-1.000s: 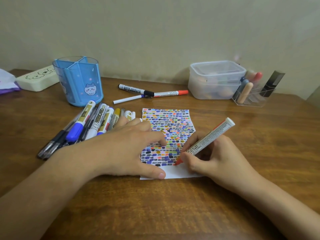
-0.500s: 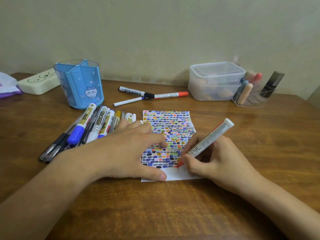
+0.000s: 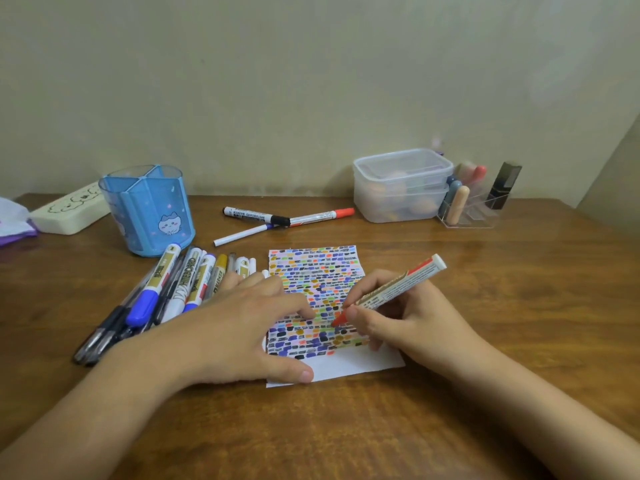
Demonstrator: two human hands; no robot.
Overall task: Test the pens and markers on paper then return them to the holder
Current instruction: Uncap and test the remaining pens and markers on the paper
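A sheet of paper (image 3: 360, 365) covered with small coloured marks lies on the wooden table. My left hand (image 3: 242, 327) presses flat on its left side. My right hand (image 3: 401, 317) grips a red marker (image 3: 398, 287), its tip over the coloured marks near the middle of the sheet. A heap of several pens and markers (image 3: 166, 292) lies left of the paper. The blue holder (image 3: 149, 209) with a cat picture stands behind the heap, nothing showing above its rim. Three more markers (image 3: 273, 220) lie crossed behind the paper.
A cream case (image 3: 69, 211) sits at the far left by a purple-edged thing (image 3: 14, 225). At the back right stand a lidded clear plastic box (image 3: 401, 185) and a clear organiser (image 3: 471, 209) with small tubes. The wall runs close behind the table.
My right hand has carried the red marker's tip from the lower edge of the marks up and toward the sheet's middle. My left hand has stayed on the paper.
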